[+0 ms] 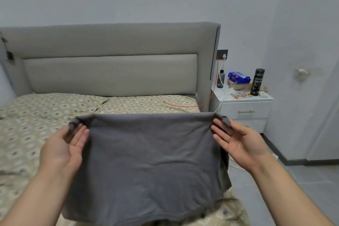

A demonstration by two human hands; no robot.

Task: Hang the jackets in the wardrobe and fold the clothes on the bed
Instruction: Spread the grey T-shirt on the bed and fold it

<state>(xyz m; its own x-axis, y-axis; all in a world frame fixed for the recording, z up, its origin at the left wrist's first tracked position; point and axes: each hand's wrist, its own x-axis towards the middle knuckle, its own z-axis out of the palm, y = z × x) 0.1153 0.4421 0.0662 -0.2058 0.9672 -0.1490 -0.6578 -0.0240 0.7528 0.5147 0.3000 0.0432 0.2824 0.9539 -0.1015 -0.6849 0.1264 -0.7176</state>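
Both hands pinch cloth: my left hand grips one top corner of a grey garment between thumb and fingers, my right hand grips the other, palms turned inward. I hold the garment stretched wide so it hangs flat, its lower edge trailing on the bed. That should let me lay it down smooth for folding. Beyond stands the padded headboard.
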